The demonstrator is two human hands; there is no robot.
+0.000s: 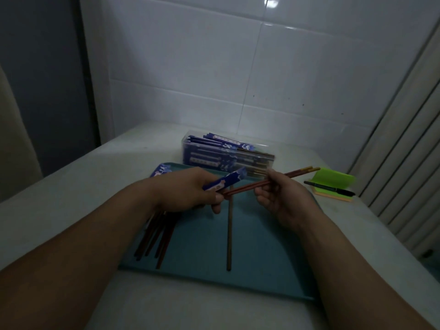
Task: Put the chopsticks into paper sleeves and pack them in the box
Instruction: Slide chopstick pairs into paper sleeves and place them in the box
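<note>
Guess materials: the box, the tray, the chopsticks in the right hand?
Box: clear rigid plastic, probably; the sleeved pairs show through its wall. Tray: teal, matte, smooth with a raised rim, likely plastic. Chopsticks in the right hand: reddish-brown with yellowish ends, wood or lacquered bamboo perhaps; dim light leaves it open.

Blk marker [331,188] lying on green sticky-note pad [334,177].

1 head-worn wide-angle camera looks forward and down, close over the tray [262,246].
</note>
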